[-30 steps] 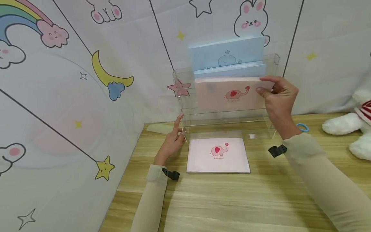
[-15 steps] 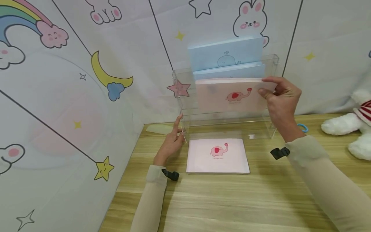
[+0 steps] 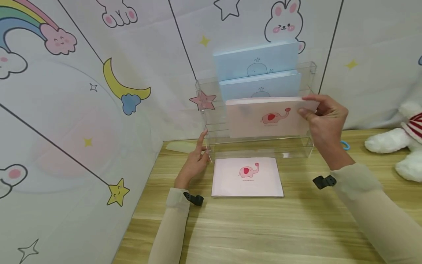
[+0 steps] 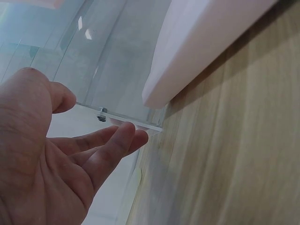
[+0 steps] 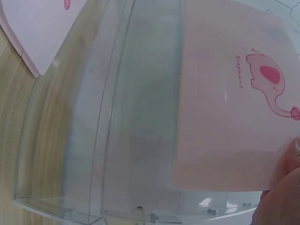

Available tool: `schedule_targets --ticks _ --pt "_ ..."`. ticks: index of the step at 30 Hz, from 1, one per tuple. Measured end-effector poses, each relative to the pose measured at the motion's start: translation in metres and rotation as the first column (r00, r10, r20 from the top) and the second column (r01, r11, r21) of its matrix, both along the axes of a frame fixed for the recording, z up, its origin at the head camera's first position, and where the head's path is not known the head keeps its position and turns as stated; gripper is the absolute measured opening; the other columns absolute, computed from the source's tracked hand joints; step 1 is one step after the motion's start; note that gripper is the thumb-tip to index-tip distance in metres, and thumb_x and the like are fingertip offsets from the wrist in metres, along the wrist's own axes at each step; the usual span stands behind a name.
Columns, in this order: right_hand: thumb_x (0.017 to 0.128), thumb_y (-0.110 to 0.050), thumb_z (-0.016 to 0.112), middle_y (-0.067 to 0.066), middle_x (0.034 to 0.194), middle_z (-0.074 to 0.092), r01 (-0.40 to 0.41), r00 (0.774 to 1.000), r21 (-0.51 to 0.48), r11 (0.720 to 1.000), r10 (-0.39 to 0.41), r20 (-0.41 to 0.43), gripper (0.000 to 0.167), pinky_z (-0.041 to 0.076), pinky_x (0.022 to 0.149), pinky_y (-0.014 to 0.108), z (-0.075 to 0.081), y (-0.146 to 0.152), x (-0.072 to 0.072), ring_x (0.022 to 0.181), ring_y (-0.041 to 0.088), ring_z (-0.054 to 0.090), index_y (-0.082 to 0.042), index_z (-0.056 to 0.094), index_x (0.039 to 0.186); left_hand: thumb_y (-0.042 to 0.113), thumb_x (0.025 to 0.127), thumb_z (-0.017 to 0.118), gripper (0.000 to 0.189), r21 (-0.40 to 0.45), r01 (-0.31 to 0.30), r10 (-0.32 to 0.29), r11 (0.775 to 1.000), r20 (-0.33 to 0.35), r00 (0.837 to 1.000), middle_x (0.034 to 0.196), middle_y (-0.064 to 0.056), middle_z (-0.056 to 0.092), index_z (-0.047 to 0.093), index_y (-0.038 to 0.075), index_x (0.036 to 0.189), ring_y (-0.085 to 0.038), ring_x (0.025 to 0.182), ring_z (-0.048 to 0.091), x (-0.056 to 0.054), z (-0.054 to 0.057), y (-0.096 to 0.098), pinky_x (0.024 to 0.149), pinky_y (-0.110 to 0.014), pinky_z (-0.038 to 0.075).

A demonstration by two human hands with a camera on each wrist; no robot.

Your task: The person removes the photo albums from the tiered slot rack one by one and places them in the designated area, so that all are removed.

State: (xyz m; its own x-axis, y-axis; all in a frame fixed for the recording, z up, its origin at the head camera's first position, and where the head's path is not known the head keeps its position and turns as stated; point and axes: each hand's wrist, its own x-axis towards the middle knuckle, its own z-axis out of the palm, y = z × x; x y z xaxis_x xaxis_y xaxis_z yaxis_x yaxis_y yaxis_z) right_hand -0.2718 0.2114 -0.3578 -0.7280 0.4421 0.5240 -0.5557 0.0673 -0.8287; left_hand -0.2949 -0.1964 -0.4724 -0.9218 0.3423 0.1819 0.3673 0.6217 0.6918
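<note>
A clear acrylic tiered rack (image 3: 260,143) stands on the table against the back wall. My right hand (image 3: 326,119) pinches the upper right corner of a pink elephant notebook (image 3: 250,117), holding it upright in front of the tiers; its printed elephant also shows in the right wrist view. My left hand (image 3: 194,161) rests its fingers against the rack's left side panel, and in the left wrist view those fingers (image 4: 105,157) lie loosely extended at the panel edge. Another pink elephant notebook (image 3: 247,187) lies flat on the table before the rack.
Two blue whale notebooks, a rear one (image 3: 227,66) and a front one (image 3: 234,88), stand in the rack's upper tiers. A light blue ring (image 3: 345,145) and a white plush toy (image 3: 385,143) are to the right. A cartoon-printed cloth (image 3: 158,44) covers the walls.
My right hand has moved the pink notebook down and slightly right, uncovering more of the front blue notebook. My left hand has stayed at the rack's side.
</note>
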Motion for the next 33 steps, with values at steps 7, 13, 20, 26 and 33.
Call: schedule_targets --ticks 7,13,20,26,33 --pt "0.084 0.012 0.084 -0.013 0.087 0.082 0.008 1.0 0.017 1.0 -0.009 0.024 0.028 0.058 0.069 0.014 -0.005 0.005 0.006 0.071 0.002 0.072 0.003 0.083 0.11 0.019 0.115 0.044 0.075 0.001 -0.001 0.001 1.0 -0.002 1.0 0.134 -0.025 0.071 0.002 0.043 0.172 -0.029 0.094 0.074 0.0 0.001 0.0 0.091 -0.05 0.059" --pt "0.083 0.013 0.084 -0.018 0.082 0.079 0.047 0.997 0.086 0.995 -0.052 0.049 0.031 0.056 0.065 0.013 -0.011 0.013 0.012 0.064 0.001 0.064 0.002 0.083 0.112 0.018 0.115 0.045 0.076 0.003 -0.001 0.001 1.0 -0.01 1.0 0.136 -0.025 0.07 0.002 0.044 0.172 -0.029 0.098 0.075 0.0 0.0 0.0 0.093 -0.052 0.059" --pt "0.081 0.019 0.082 -0.01 0.087 0.083 -0.029 0.999 -0.001 1.0 0.029 0.025 0.032 0.059 0.068 0.014 -0.017 0.021 0.019 0.072 0.004 0.074 0.01 0.079 0.112 0.017 0.114 0.045 0.078 0.009 -0.014 0.014 1.0 0.003 1.0 0.137 -0.024 0.069 0.002 0.048 0.171 -0.03 0.096 0.075 0.0 0.0 0.0 0.09 -0.052 0.059" --pt "0.08 0.021 0.081 -0.007 0.082 0.081 -0.034 0.998 -0.058 0.998 0.038 0.058 0.033 0.058 0.066 0.014 -0.021 0.027 0.026 0.066 0.006 0.069 0.01 0.079 0.11 0.017 0.114 0.044 0.077 0.003 -0.009 0.009 1.0 0.001 1.0 0.138 -0.024 0.069 0.002 0.046 0.171 -0.028 0.094 0.074 -0.001 -0.001 0.0 0.089 -0.051 0.059" --pt "0.079 0.024 0.08 -0.002 0.088 0.083 -0.073 0.995 -0.142 0.987 0.081 0.055 0.034 0.06 0.067 0.016 -0.027 0.036 0.033 0.072 0.009 0.073 0.013 0.077 0.111 0.017 0.115 0.044 0.077 0.003 -0.004 0.004 1.0 0.003 1.0 0.134 -0.025 0.07 0.001 0.047 0.171 -0.027 0.092 0.074 0.001 0.0 0.0 0.088 -0.049 0.059"
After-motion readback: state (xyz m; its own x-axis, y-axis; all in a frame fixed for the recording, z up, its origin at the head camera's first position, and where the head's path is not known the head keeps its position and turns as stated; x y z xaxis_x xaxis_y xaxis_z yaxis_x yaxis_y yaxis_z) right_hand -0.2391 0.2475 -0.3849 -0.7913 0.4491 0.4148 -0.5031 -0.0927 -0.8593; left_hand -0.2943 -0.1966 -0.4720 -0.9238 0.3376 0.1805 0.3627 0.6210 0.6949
